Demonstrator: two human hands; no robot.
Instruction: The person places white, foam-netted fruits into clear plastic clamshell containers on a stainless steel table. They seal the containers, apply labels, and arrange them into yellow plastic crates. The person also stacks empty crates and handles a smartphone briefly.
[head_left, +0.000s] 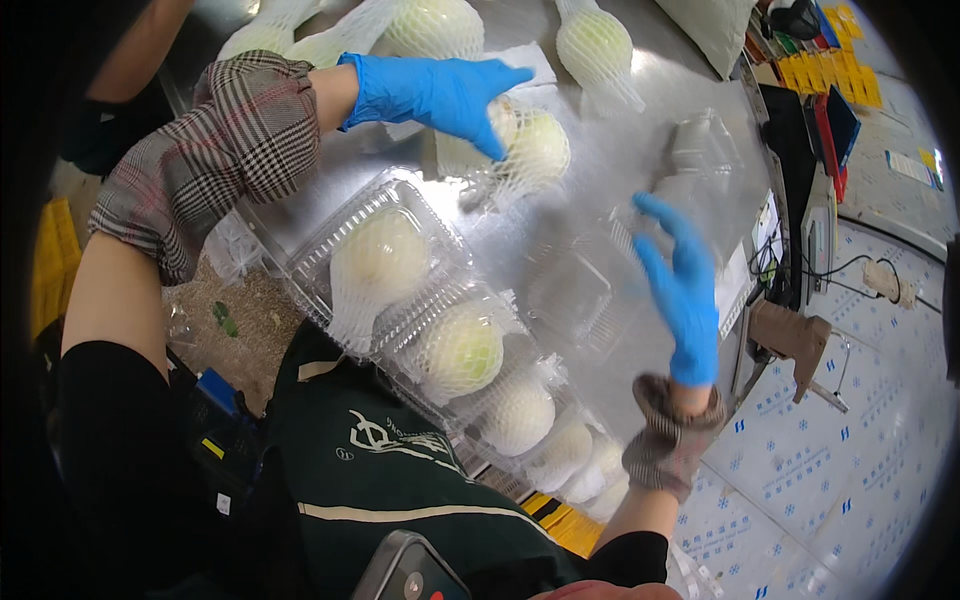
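Note:
My left hand (430, 95), in a blue glove, reaches over the table with its fingers spread. Its lower fingertips are at a pale round fruit (540, 150) in a white foam net; whether they press on it, I cannot tell. My right hand (682, 280), gloved in blue too and slightly blurred, hangs open on the right, holding nothing. Beside it are clear plastic containers (575, 285). Nearer my body, a netted pale fruit (385, 260) sits in an open clear clamshell box (310, 245). Several more netted fruits (460, 350) in clear plastic run in a row toward the lower right.
More netted fruits (595, 50) lie at the far side of the metal table (640, 340). Another clear container (703, 145) is near its right edge. A person's arm (140, 50) shows at upper left. A brown handheld device (790, 340) and cables are beyond the table's right edge.

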